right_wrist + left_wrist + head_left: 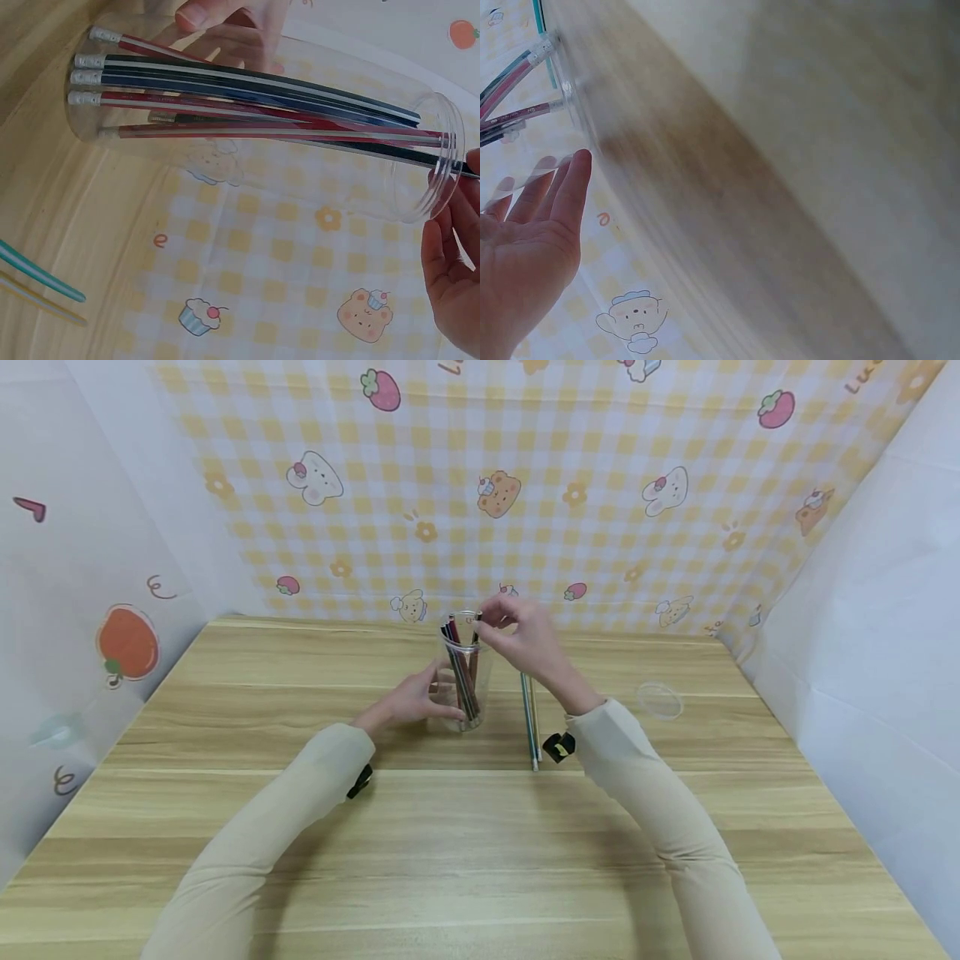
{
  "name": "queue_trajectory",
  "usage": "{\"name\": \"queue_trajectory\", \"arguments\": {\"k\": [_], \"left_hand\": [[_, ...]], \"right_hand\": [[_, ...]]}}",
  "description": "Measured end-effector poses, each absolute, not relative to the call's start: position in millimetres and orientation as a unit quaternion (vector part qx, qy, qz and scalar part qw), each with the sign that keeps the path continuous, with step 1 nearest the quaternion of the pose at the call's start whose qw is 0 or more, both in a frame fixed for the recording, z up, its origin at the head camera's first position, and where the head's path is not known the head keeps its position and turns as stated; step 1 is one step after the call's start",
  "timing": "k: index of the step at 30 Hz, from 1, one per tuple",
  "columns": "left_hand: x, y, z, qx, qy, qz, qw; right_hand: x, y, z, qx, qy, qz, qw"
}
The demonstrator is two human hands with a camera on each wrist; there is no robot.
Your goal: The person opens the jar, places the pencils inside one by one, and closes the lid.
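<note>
A tall clear plastic jar stands on the table with several pencils in it, striped red, dark green and blue, white eraser ends down. My left hand holds the jar low on its left side, thumb in front and fingers behind. At the rim, my right hand pinches the top of a black pencil whose length is inside the jar. To the right of the jar lie a teal pencil and a yellow pencil, side by side on the wood.
A clear round lid lies flat on the wooden table, right of my right forearm. Behind the table hangs a yellow checked cloth with cartoon prints. White sheets close off both sides.
</note>
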State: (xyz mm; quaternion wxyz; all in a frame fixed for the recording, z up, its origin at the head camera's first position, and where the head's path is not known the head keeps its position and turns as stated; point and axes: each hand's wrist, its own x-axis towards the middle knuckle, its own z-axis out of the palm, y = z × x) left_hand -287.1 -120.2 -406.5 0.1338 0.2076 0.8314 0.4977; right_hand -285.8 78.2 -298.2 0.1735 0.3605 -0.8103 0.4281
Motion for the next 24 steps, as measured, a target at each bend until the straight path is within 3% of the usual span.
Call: {"name": "queue_trajectory", "arguments": {"k": [16,24], "left_hand": [[-264,-115,-373,0.205,0.829,0.5,0.147],[-275,-117,-388,0.208,0.82,0.513,0.143]], "right_hand": [[-286,77,-299,0.371,-0.823,0.399,0.161],[-287,75,-293,0.376,-0.847,0.352,0.134]]}}
